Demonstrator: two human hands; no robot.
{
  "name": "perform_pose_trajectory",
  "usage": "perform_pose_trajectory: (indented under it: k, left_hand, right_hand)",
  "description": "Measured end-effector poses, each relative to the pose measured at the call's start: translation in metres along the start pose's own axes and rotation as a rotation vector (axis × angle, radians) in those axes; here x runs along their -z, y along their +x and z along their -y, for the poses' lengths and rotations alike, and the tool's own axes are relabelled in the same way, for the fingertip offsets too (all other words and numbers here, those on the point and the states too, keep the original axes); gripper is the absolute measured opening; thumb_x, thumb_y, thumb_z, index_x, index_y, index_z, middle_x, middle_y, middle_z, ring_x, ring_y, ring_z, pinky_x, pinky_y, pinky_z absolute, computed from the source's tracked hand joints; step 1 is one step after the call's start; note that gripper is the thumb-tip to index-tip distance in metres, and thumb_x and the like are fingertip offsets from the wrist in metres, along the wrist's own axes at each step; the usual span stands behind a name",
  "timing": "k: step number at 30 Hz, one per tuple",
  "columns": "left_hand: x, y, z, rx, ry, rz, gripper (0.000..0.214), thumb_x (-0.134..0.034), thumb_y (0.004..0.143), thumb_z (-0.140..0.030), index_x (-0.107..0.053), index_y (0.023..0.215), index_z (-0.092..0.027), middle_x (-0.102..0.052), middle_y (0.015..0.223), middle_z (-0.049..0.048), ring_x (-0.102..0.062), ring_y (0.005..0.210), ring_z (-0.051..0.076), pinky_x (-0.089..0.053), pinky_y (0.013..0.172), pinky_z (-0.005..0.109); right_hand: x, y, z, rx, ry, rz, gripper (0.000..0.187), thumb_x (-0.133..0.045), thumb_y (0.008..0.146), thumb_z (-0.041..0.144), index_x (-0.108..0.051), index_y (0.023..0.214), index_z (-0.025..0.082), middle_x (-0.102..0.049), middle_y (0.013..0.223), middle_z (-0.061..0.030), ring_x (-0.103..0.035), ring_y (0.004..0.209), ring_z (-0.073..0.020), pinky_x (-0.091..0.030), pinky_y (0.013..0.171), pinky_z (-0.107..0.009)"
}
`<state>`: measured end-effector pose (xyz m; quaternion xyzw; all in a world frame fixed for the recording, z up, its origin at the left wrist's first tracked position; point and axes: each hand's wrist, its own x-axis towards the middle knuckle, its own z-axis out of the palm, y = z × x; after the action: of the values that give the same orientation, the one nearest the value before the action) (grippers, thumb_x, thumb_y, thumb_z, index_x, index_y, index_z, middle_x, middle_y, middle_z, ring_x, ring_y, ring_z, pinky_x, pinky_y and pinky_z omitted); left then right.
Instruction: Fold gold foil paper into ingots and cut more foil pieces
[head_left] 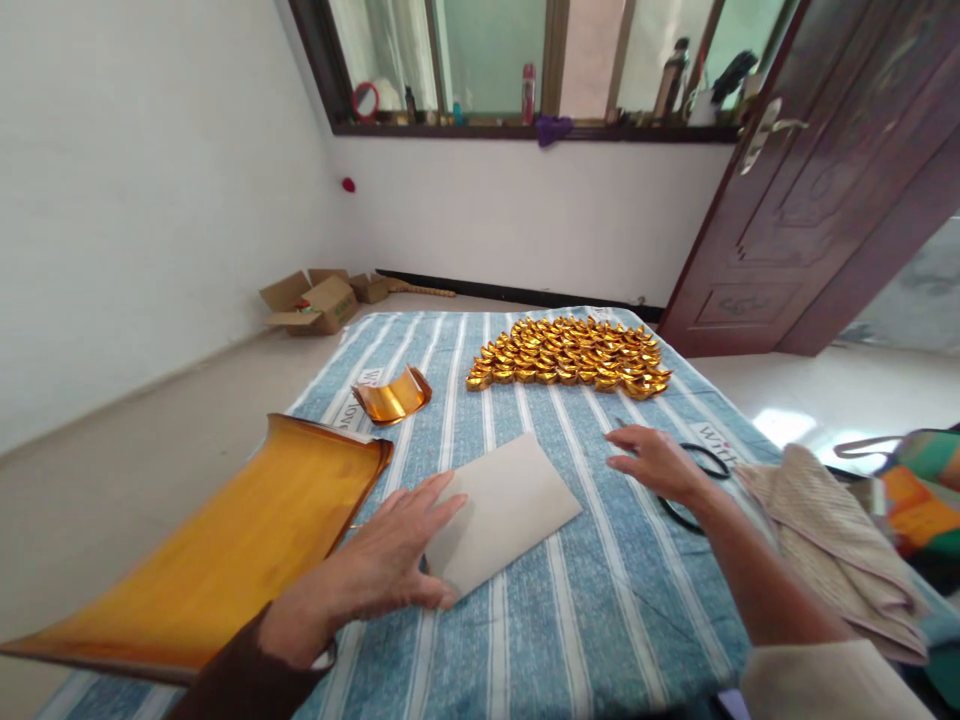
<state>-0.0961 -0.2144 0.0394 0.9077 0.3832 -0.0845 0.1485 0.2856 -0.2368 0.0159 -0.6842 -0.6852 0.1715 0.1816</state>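
Note:
A pale rectangular sheet of card or paper (510,510) lies at a slant on the striped cloth. My left hand (390,550) is over its left end, fingers and thumb spread around the edge; I cannot tell how firmly it touches. My right hand (660,462) is above a pair of scissors (709,461) with black loop handles, its fingers stretched forward and apart. The hand covers the middle of the scissors. Beyond them sit rows of small folded gold foil ingots (570,355). A curved stack of gold foil paper (396,397) rests at the middle left.
A large gold sheet stack (225,550) hangs over the left side of the striped tablecloth (517,640). A folded beige towel (832,540) lies at the right edge. Open cardboard boxes (319,303) stand on the floor, and a brown door (795,190) is at the right.

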Motion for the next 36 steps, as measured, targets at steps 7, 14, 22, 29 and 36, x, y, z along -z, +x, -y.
perform_pose_trajectory:
  k: [7,14,22,29,36]
  left_hand:
    - [-0.032,0.037,-0.064,0.066,0.12,-0.283,0.054,-0.057,0.086,-0.043,-0.049,0.133,-0.019,-0.037,0.148,0.0162,-0.036,0.136,0.032,-0.033,0.108,0.053]
    - [-0.065,0.065,-0.088,0.102,0.234,-0.434,0.045,-0.05,0.091,-0.034,-0.049,0.133,-0.018,-0.037,0.148,0.0161,-0.035,0.137,0.032,-0.032,0.107,0.057]
    - [-0.077,0.066,-0.075,0.128,0.277,-0.419,0.047,-0.047,0.091,-0.034,-0.047,0.137,-0.019,-0.035,0.15,0.0142,-0.035,0.137,0.031,-0.033,0.106,0.056]
    - [-0.079,0.062,-0.075,0.094,0.325,-0.524,0.05,-0.044,0.092,-0.034,-0.045,0.139,-0.016,-0.033,0.15,0.0178,-0.033,0.137,0.035,-0.033,0.104,0.059]
    - [-0.079,0.061,-0.073,0.093,0.311,-0.516,0.05,-0.043,0.092,-0.036,-0.045,0.139,-0.016,-0.033,0.15,0.0178,-0.033,0.137,0.036,-0.032,0.104,0.06]
  right_hand:
    - [0.003,-0.026,-0.024,-0.502,-0.398,-0.032,0.038,-0.053,0.081,0.048,-0.072,0.079,0.015,-0.071,0.092,-0.022,-0.067,0.087,-0.0362,-0.046,0.066,-0.04]
    - [-0.01,-0.022,-0.032,-0.529,-0.307,-0.054,0.023,-0.053,0.074,0.027,-0.072,0.073,0.016,-0.07,0.08,-0.0204,-0.067,0.079,-0.0325,-0.044,0.059,-0.036]
    - [-0.006,-0.036,-0.042,-0.341,-0.041,-0.056,0.011,-0.051,0.069,0.027,-0.055,0.06,0.02,-0.057,0.058,0.0014,-0.056,0.06,-0.0146,-0.034,0.052,-0.024]
    - [-0.017,-0.034,-0.034,-0.075,0.077,-0.002,0.01,-0.05,0.063,0.022,-0.043,0.057,0.02,-0.045,0.056,0.0048,-0.042,0.056,-0.0107,-0.027,0.053,-0.024]
    - [-0.017,-0.028,-0.033,0.016,0.016,0.058,0.009,-0.051,0.062,0.02,-0.043,0.058,0.02,-0.048,0.057,0.004,-0.043,0.058,-0.0113,-0.028,0.056,-0.024]
